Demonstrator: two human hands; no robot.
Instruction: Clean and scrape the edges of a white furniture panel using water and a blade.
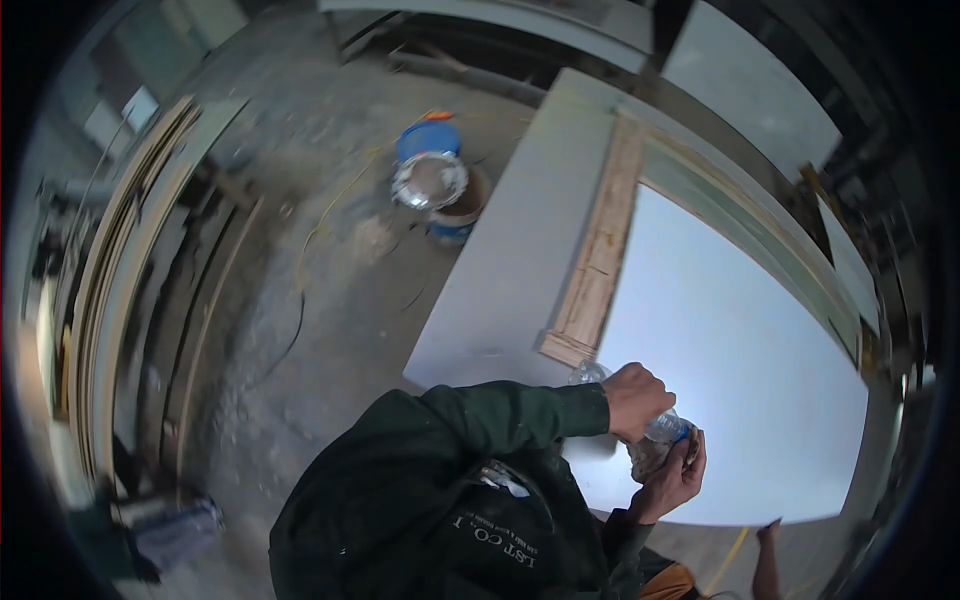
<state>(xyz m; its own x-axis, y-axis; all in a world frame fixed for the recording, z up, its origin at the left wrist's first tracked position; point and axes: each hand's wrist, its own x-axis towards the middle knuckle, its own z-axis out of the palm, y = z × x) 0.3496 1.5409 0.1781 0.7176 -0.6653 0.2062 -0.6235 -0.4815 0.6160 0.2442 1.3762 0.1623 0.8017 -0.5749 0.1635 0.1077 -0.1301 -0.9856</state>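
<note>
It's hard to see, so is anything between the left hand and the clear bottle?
Nothing visible: the left hand grips the clear bottle directly. The right hand holds a crumpled brownish bundle by the bottle's end.

Colours: jacket point(420, 500) very dark green, white print on chest, lower centre. Bottle point(663, 428) clear, colourless, bright blue at its neck end. Crumpled piece point(648, 460) beside it mottled brown and beige. Big sheet point(740, 340) right of centre plain white, glossy bluish sheen. Wood strip point(603, 250) pinkish tan, darker streaks. Long inset panel point(690, 185), upper right, pale grey-green. Bucket point(428, 140) upper centre blue, orange item point(438, 116) on top; round lid point(430, 182) silver rim, grey-brown middle. Cord point(333, 208) yellow. Floor point(350, 320) grey, blotched whitish.
</note>
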